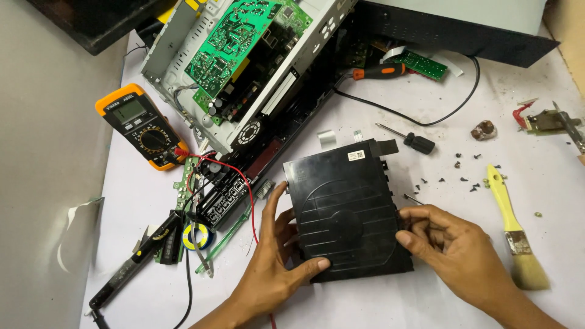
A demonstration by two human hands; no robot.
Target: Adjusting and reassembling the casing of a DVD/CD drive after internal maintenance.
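A black disc drive unit [344, 207] lies flat on the white table [439, 292] in front of me. My left hand [277, 253] grips its left and lower edge, thumb across the bottom corner. My right hand [445, 240] presses against the drive's right edge with curled fingers; a thin metal tool tip [413, 198] shows just above them. Whether the right hand holds that tool is unclear.
An opened metal chassis with a green circuit board [234, 39] sits at the back. An orange multimeter [137, 125] is on the left, a soldering iron [131, 268] at lower left. A small screwdriver [411, 141], loose screws [463, 178] and a yellow brush [512, 228] lie to the right.
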